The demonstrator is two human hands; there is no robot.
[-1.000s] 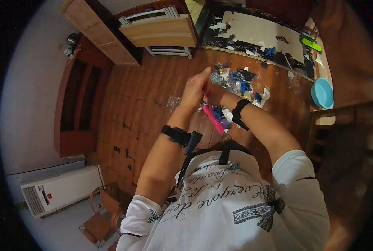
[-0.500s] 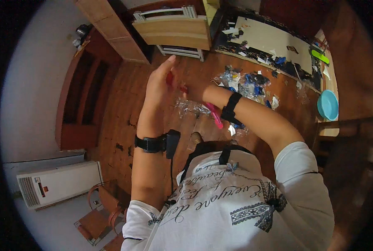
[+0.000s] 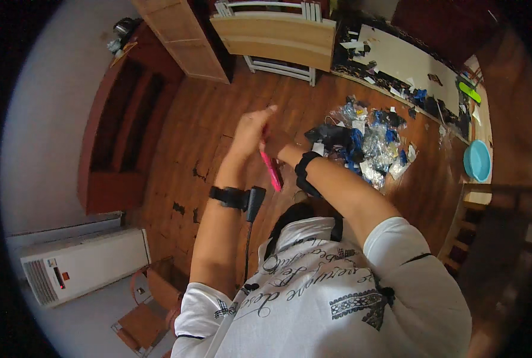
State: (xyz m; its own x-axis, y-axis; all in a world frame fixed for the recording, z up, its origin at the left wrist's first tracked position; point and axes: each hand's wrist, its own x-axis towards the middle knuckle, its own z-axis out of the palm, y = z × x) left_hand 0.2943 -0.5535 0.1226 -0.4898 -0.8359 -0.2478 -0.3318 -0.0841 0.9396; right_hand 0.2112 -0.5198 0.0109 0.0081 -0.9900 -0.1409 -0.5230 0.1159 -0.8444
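Note:
My left hand and my right hand come together in front of me, above the wooden floor. Both are closed round a bright pink handle, whose lower end sticks out below them toward my body. The rest of the handle, and whatever it may be joined to, is hidden by my hands. To the right of my right hand lies a heap of litter on the floor: crumpled clear plastic, blue and white scraps. A black plastic bag forms its near left side.
Ahead stands a folded wooden table with white legs. A low pale-topped surface strewn with scraps is at the far right. A blue basin sits at the right, a red-brown cabinet at the left. A white appliance stands lower left.
My view has shifted, so the room sits differently in it. The pink handle's lower end has swung left, closer under my hands. The litter heap now shows more fully, right of my hands.

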